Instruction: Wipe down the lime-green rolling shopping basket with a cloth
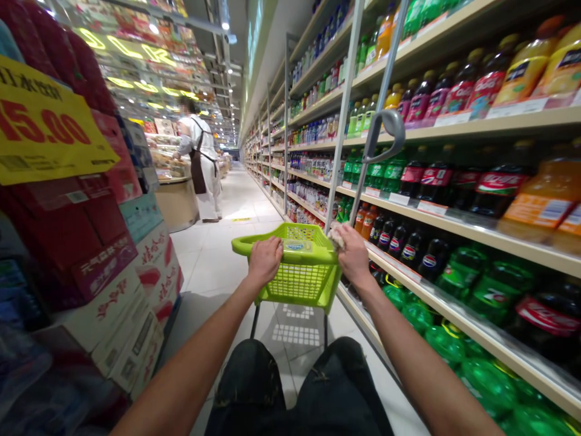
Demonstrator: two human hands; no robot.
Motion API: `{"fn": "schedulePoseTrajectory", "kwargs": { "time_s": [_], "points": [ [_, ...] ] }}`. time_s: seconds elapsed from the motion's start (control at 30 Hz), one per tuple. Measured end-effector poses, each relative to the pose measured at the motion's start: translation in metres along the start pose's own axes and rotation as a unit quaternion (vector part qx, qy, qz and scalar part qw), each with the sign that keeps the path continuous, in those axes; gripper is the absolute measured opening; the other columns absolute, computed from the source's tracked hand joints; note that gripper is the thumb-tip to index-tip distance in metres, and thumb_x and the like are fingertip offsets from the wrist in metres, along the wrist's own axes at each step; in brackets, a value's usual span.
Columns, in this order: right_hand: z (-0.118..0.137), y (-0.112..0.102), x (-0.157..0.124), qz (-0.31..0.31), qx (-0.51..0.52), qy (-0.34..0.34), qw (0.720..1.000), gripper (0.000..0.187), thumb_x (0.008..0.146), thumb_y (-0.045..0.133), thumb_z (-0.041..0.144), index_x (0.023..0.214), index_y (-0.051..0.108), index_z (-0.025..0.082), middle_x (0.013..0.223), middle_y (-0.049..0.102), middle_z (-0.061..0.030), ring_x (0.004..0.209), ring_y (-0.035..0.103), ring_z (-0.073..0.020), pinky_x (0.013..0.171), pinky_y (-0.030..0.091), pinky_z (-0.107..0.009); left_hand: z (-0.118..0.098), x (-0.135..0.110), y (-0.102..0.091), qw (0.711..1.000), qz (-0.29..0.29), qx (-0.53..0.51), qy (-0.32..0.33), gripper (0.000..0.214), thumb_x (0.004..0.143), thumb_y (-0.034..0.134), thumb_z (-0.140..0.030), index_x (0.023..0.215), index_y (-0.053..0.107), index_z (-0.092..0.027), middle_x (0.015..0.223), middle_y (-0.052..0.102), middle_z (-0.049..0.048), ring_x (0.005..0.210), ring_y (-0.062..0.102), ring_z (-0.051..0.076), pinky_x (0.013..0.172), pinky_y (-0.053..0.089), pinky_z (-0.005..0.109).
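Note:
A lime-green shopping cart basket (297, 281) stands in the aisle in front of me, on thin dark legs. My left hand (264, 259) is closed round the near rim of the basket on its left side. My right hand (351, 251) is closed at the basket's right corner, with a small pale crumpled thing (336, 235) pinched in its fingers. A grey looped pull handle (387, 130) on a metal pole rises from the cart past my right hand. My dark trousers fill the bottom of the view.
Long shelves (454, 127) of soft-drink bottles run along the right. Stacked red and white cartons (113, 272) with a yellow price sign (45, 124) line the left. A person in white with a dark apron (200, 160) stands at a counter further down the tiled aisle.

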State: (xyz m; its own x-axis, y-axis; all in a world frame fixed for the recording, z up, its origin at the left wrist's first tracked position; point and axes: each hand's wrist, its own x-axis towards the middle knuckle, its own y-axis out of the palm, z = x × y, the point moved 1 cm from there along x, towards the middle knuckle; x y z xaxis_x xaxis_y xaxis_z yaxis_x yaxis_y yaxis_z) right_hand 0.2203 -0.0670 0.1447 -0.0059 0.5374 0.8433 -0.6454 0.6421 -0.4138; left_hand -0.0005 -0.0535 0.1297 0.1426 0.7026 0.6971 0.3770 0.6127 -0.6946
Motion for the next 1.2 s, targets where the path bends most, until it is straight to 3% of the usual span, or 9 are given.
{"fn": "schedulePoseTrajectory", "kwargs": {
  "time_s": [0.1,0.27,0.53,0.63,0.73,0.8,1.0,1.1,1.2],
  "points": [
    [0.008,0.009,-0.018,0.071,-0.012,-0.016,0.997,0.045,0.067,0.042,0.009,0.108,0.055,0.021,0.118,0.055,-0.0069,0.114,0.045,-0.0237,0.096,0.035,-0.045,-0.004,-0.001,0.003,1.0,-0.008,0.009,-0.002,0.03,0.085,0.035,-0.028,0.103,0.056,-0.018,0.112,0.059,0.0098,0.1,0.054,0.024,0.089,0.036,0.042],
    [0.029,0.03,-0.03,0.079,-0.011,-0.083,0.993,0.04,0.07,0.045,0.011,0.107,0.057,0.02,0.125,0.049,-0.0069,0.119,0.039,-0.0225,0.1,0.032,-0.042,-0.004,-0.002,0.004,1.0,-0.009,0.023,0.01,0.032,0.086,0.033,-0.029,0.105,0.056,-0.016,0.113,0.059,0.0111,0.102,0.053,0.025,0.089,0.036,0.042],
    [-0.052,-0.017,-0.031,-0.052,-0.049,-0.022,0.997,0.028,0.074,0.042,0.016,0.096,0.059,0.019,0.11,0.057,-0.008,0.107,0.049,-0.0206,0.094,0.04,-0.041,-0.011,-0.004,-0.002,0.999,0.012,0.048,-0.013,0.034,0.087,0.033,-0.031,0.11,0.054,-0.016,0.118,0.056,0.0088,0.104,0.051,0.024,0.092,0.034,0.04],
    [-0.03,-0.004,-0.038,-0.042,-0.033,-0.032,0.998,0.026,0.078,0.041,0.018,0.097,0.059,0.02,0.115,0.055,-0.0074,0.112,0.047,-0.0196,0.096,0.038,-0.041,-0.016,-0.005,-0.003,0.998,0.018,0.056,-0.021,0.035,0.088,0.032,-0.031,0.111,0.054,-0.016,0.119,0.056,0.0082,0.105,0.051,0.023,0.093,0.033,0.04],
    [0.005,0.018,-0.043,0.006,-0.012,-0.106,0.994,0.025,0.079,0.042,0.016,0.096,0.061,0.021,0.119,0.053,-0.0068,0.118,0.042,-0.0194,0.1,0.035,-0.04,-0.016,-0.005,-0.005,0.998,0.025,0.061,-0.022,0.035,0.088,0.032,-0.031,0.112,0.053,-0.016,0.12,0.055,0.0079,0.106,0.05,0.023,0.093,0.033,0.039],
    [0.008,0.021,-0.044,0.021,-0.009,-0.137,0.99,0.027,0.079,0.042,0.014,0.097,0.061,0.021,0.122,0.052,-0.007,0.12,0.04,-0.0196,0.1,0.034,-0.04,-0.014,-0.006,-0.007,0.997,0.032,0.064,-0.021,0.036,0.088,0.032,-0.031,0.112,0.053,-0.016,0.121,0.055,0.0077,0.106,0.05,0.023,0.093,0.033,0.039],
    [-0.05,-0.013,-0.042,-0.051,-0.052,-0.035,0.997,0.026,0.08,0.043,0.019,0.099,0.061,0.017,0.119,0.054,-0.0111,0.115,0.045,-0.0224,0.097,0.037,-0.045,-0.015,-0.007,-0.007,0.998,0.027,0.061,-0.02,0.036,0.088,0.031,-0.031,0.112,0.053,-0.016,0.12,0.055,0.0081,0.106,0.05,0.022,0.094,0.032,0.038],
    [-0.03,-0.004,-0.045,-0.036,-0.04,-0.037,0.998,0.025,0.081,0.043,0.019,0.099,0.061,0.018,0.121,0.052,-0.0108,0.117,0.044,-0.0216,0.098,0.037,-0.043,-0.02,-0.007,-0.006,0.998,0.017,0.063,-0.026,0.035,0.088,0.032,-0.031,0.111,0.053,-0.015,0.119,0.055,0.0093,0.107,0.049,0.022,0.095,0.031,0.039],
    [0.008,0.018,-0.048,0.003,-0.016,-0.101,0.995,0.026,0.082,0.043,0.017,0.101,0.061,0.021,0.124,0.05,-0.0082,0.121,0.04,-0.0196,0.101,0.035,-0.04,-0.022,-0.008,-0.006,0.997,0.019,0.067,-0.028,0.036,0.088,0.032,-0.031,0.112,0.053,-0.015,0.119,0.055,0.0096,0.107,0.049,0.022,0.095,0.031,0.039]
  ]
}}
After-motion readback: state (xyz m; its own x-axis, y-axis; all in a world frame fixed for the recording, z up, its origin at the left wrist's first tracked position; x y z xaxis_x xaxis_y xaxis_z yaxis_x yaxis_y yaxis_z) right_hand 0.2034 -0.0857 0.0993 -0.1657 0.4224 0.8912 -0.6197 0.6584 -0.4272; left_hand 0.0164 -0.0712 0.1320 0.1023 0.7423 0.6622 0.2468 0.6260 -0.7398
